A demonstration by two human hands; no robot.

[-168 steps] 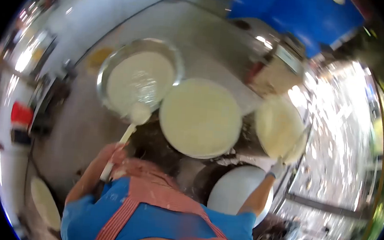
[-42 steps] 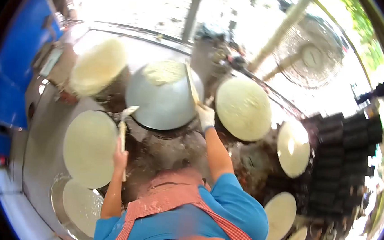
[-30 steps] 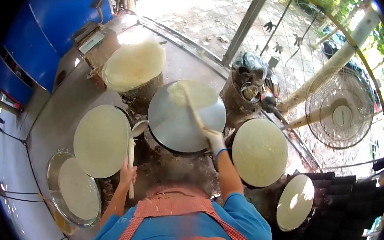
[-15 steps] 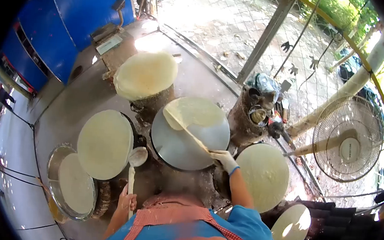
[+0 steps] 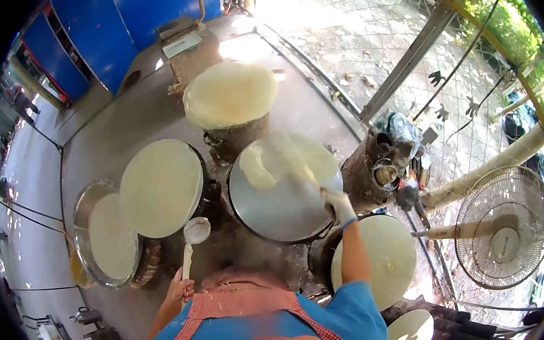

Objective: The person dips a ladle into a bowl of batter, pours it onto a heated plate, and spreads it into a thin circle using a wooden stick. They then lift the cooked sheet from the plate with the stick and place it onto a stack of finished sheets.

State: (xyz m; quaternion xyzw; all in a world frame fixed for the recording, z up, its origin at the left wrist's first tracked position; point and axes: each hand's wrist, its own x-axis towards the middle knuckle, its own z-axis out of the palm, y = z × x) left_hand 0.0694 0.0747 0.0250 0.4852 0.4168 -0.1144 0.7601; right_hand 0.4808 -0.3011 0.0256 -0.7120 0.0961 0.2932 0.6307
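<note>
Pale batter (image 5: 265, 159) lies on the griddle (image 5: 272, 213), likely soft, easily torn; right hand (image 5: 339, 206) grips the blurred stick (image 5: 308, 175), presumably light, best held at its near end; left hand (image 5: 179, 288) grips the ladle (image 5: 197, 230).

Pale sheet (image 5: 287, 157) on round griddle (image 5: 275, 215)

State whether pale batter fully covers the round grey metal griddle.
Partly spread: pale batter covers the far part; bare griddle shows in the near part.

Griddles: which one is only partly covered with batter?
The middle griddle, at the right hand: its near side is bare grey, while the other griddles look coated right across.
</note>
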